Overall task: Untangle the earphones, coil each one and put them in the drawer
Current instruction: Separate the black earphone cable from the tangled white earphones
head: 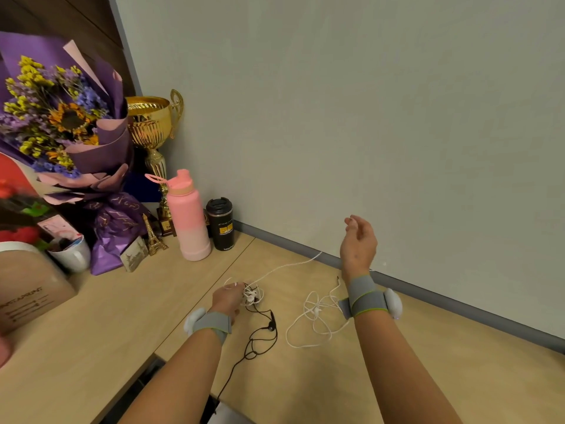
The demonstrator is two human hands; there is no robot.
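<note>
- Left hand: centre of the frame, low on the desk; fingers curled down, gripping the knot of earphones, which lies at its fingertips on the right.
- Right hand: raised at centre right, fingers loosely bent; whether it pinches anything cannot be told.
- White strand: runs from the knot up and right toward the right hand.
- Loose white earphones: on the desk just left of the right wrist.
- Black earphones: trail from the knot down to the desk's lower edge.
</note>
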